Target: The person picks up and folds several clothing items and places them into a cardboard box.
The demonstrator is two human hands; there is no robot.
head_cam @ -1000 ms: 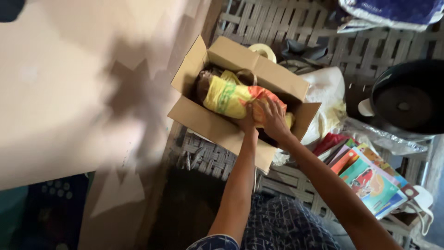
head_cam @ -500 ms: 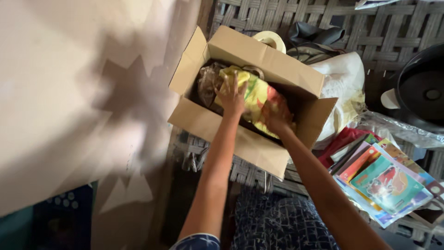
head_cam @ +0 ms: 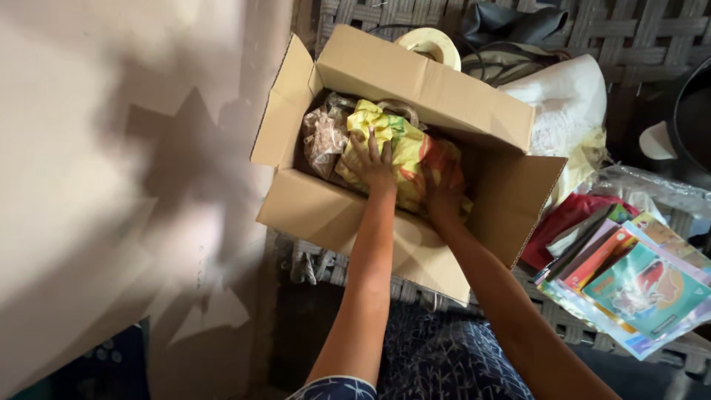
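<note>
Head view: both hands, left hand point(head_cam: 372, 162) and right hand point(head_cam: 443, 187), press crinkled yellow bag point(head_cam: 404, 148) inside cardboard box point(head_cam: 422, 81)

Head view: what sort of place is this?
Probably a home, perhaps a simple one: a woven bamboo platform bears a cardboard box of packed bags, colourful children's books and a dark cooking pot.

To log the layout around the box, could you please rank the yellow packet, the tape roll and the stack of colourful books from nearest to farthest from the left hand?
1. Yellow packet: in the box, under the left hand.
2. Tape roll: behind the box's far flap.
3. Stack of colourful books: far right, outside the box.
</note>
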